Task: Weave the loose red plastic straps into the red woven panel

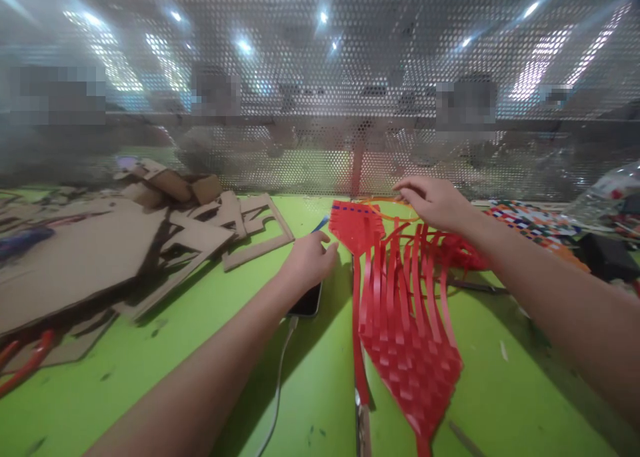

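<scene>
My left hand hovers over a dark phone, its fingers loosely bent and the thumb apart. A blue strip shows just beyond its knuckles. To its right lies a small red woven piece with a dashed blue line near its top. My right hand is above an orange strip, fingers bent and thumb apart; no held thing shows in it. Between my arms lies a larger red woven piece, pointed at the bottom, with long loose strips fanning from its upper edge.
Cut cardboard pieces heap up on the left, with red-orange handles at the near edge. A white cable runs from the phone. A multicoloured woven sheet and a clear plastic bottle are on the right. A perforated screen closes the back.
</scene>
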The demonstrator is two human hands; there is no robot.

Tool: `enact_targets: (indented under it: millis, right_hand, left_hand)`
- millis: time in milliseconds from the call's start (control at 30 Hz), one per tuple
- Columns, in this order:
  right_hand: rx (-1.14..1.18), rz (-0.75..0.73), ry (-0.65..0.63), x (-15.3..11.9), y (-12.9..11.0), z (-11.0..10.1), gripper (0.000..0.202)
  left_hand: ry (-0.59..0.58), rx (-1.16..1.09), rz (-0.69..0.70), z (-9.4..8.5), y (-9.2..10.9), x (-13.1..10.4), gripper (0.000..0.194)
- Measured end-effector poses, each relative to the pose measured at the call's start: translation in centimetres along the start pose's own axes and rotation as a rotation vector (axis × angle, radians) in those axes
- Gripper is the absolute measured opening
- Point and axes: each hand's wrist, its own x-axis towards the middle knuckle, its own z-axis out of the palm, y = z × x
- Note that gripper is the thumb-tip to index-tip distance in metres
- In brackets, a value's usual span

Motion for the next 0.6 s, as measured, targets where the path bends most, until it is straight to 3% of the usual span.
enact_targets:
  millis: [100,200,400,600]
  right_hand:
    - [0.024,0.034,0.093,-4.9,-0.7,-0.4,0.037]
    - [-0.004,0.081,0.123,-8.0,0.7,-0.5,0.033]
    - [0.042,0.174,0.021,-9.2,4.9,-0.6,0.024]
    - [0.027,0.249,0.292,-11.6,4.8,-0.1,0.033]
  left_hand:
    - [-0.009,0.02,0.078,0.5,0.7,-0.5,0.033]
    - [-0.041,0.031,0.141,1.2,1.0,-0.9,0.035]
    - [-0.067,0.064,0.261,2.2,0.9,-1.4,0.026]
    - [-0.066,0.093,0.292,3.0,0.2,-1.4,0.021]
